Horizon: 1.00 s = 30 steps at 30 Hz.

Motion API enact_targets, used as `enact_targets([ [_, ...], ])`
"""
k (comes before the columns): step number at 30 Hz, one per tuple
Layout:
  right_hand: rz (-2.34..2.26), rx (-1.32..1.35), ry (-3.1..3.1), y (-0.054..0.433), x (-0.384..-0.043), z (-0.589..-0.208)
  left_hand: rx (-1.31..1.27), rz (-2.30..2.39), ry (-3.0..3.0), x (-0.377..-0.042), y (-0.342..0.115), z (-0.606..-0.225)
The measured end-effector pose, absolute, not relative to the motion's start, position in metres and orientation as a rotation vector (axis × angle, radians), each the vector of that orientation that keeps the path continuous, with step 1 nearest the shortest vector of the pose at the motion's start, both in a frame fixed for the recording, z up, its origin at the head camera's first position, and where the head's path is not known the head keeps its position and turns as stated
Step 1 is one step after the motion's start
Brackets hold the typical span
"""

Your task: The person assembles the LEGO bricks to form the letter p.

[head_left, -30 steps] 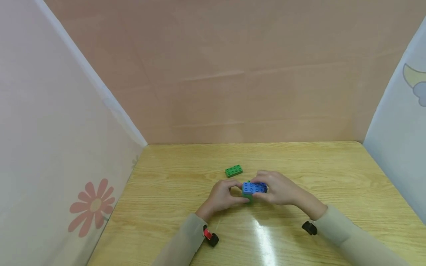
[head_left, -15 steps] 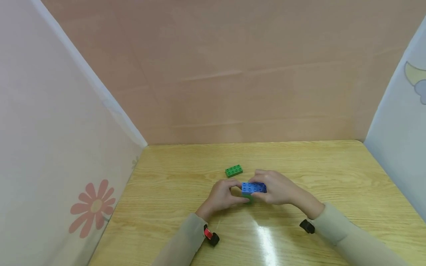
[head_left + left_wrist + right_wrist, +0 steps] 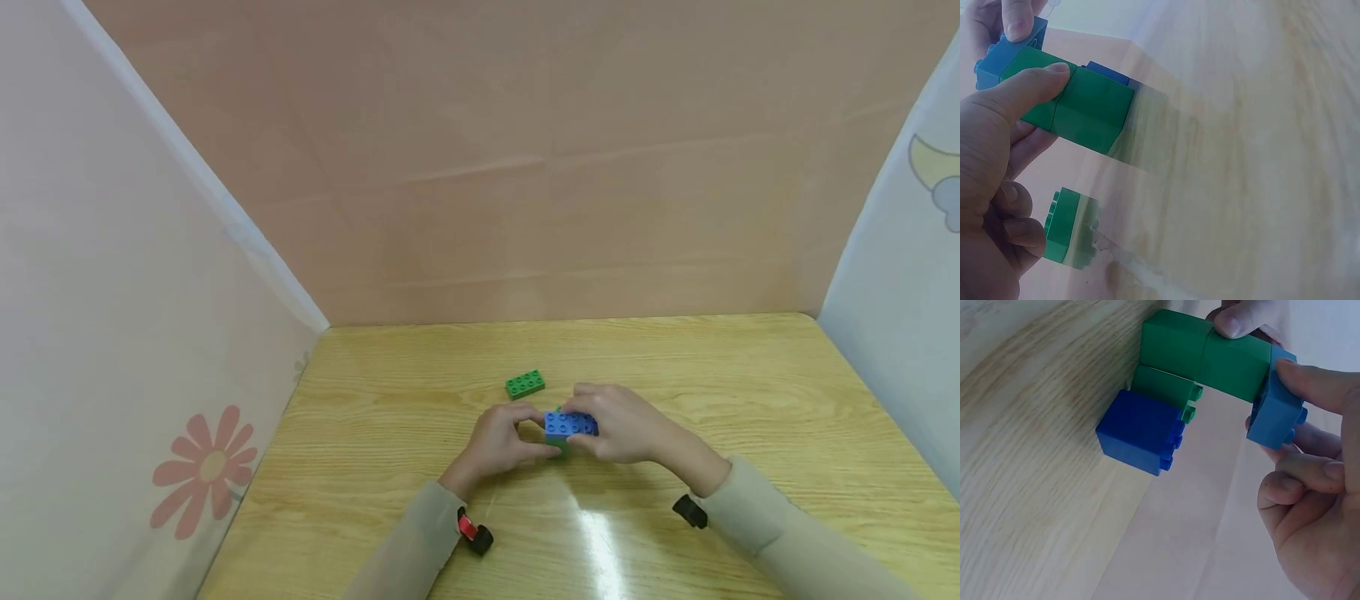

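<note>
My left hand [image 3: 501,439] pinches a stack of green building bricks [image 3: 1094,109] between thumb and fingers. On top lies a light blue studded brick [image 3: 557,430], which my right hand [image 3: 628,425] pinches; it overhangs the green stack. Whether it is fully pressed down I cannot tell. In the right wrist view, a lower green brick [image 3: 1163,387] with studs juts from the stack's base, and a dark blue brick [image 3: 1138,431] sits beside it. From the head, the hands and the light blue brick hide most of the stack.
A loose green studded brick [image 3: 525,384] lies on the wooden table [image 3: 405,375] beyond my left hand. A brownish cloth [image 3: 480,217] hangs at the back edge. White panels stand on the left [image 3: 150,317] and right [image 3: 900,308].
My right hand and wrist have shifted slightly left with the light blue brick. My left hand keeps its hold on the green stack, and the loose green brick stays put.
</note>
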State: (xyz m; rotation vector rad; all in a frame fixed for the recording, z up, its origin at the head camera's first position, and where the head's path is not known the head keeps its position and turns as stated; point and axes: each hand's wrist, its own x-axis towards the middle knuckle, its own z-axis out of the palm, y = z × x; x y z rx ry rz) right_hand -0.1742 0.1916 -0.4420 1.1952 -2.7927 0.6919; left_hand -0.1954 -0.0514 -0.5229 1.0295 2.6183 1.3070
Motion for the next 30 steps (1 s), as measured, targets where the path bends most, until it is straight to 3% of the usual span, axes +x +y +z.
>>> enact_targets([
  [30, 1.135, 0.915, -2.875, 0.241, -0.188, -0.485, 0.924, 1.339, 2.598, -0.193, -0.051, -0.526],
])
